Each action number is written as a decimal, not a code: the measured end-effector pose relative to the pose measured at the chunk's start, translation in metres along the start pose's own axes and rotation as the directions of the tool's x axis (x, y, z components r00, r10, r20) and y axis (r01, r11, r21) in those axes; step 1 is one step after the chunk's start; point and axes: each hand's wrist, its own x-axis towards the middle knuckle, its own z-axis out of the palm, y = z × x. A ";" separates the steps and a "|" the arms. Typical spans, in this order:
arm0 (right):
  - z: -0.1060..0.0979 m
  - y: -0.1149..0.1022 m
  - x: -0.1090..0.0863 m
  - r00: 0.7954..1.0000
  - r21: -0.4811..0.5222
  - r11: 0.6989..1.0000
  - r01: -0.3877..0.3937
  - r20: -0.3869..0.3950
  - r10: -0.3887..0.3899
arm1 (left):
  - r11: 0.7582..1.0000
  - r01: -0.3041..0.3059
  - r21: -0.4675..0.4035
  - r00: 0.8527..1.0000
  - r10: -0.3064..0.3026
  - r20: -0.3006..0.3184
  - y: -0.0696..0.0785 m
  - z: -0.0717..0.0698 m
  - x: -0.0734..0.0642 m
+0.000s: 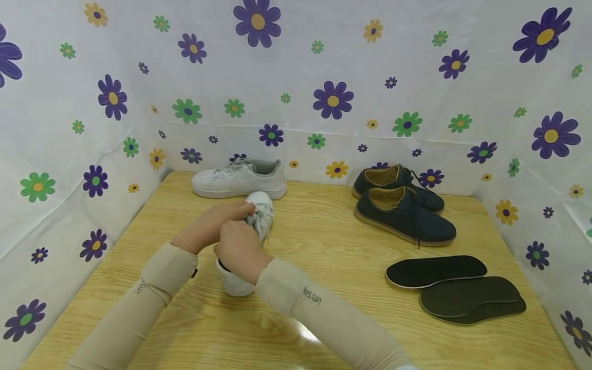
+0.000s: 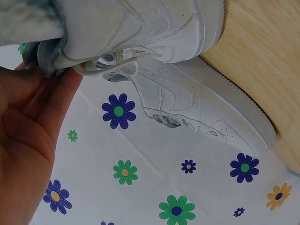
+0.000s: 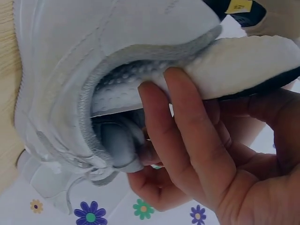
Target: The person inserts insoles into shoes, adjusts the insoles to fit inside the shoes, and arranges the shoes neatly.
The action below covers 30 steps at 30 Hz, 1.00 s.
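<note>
In the head view a white sneaker [image 1: 237,285] stands on the table, toe pointing away, with both hands over its opening. The left hand [image 1: 210,226] pinches the sneaker's grey tongue [image 2: 47,58] between thumb and fingers, lifting it from the opening. From the heel side, the right hand [image 1: 242,250] holds an insole [image 3: 248,68], black on one face and white on the other. Its front part is inside the sneaker, while the rear part sticks out past the collar. Two of the right fingertips lie on the white face. The insole's front end is hidden inside the shoe.
Another white sneaker [image 1: 240,182] stands behind, by the flowered cloth wall. A pair of dark blue shoes [image 1: 407,216] stands at the back right. In front of them lie a black insole [image 1: 437,271] and overlapping dark olive insoles [image 1: 469,296] on the wooden table [image 1: 319,231].
</note>
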 end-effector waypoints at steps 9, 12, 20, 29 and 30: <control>0.003 0.007 0.001 1.000 -0.033 0.999 -0.010 0.022 0.011 | 1.000 0.006 -0.008 1.000 -0.006 0.004 -0.001 -0.001 0.001; 0.003 0.007 -0.006 0.999 -0.100 0.995 0.025 0.047 -0.020 | 1.000 0.016 0.002 1.000 -0.016 0.018 -0.002 -0.001 0.002; 0.001 0.001 -0.033 0.991 -0.151 0.985 0.087 0.118 -0.069 | 0.997 -0.019 0.074 1.000 0.018 0.013 -0.003 0.002 0.002; 0.004 0.004 -0.037 0.989 -0.034 0.988 0.150 0.014 -0.149 | 0.994 -0.022 0.106 1.000 0.020 0.012 -0.003 0.001 0.004; 0.004 0.004 -0.036 0.989 -0.044 0.988 0.149 0.001 -0.149 | 0.994 -0.020 0.106 1.000 0.019 0.014 -0.002 0.001 0.004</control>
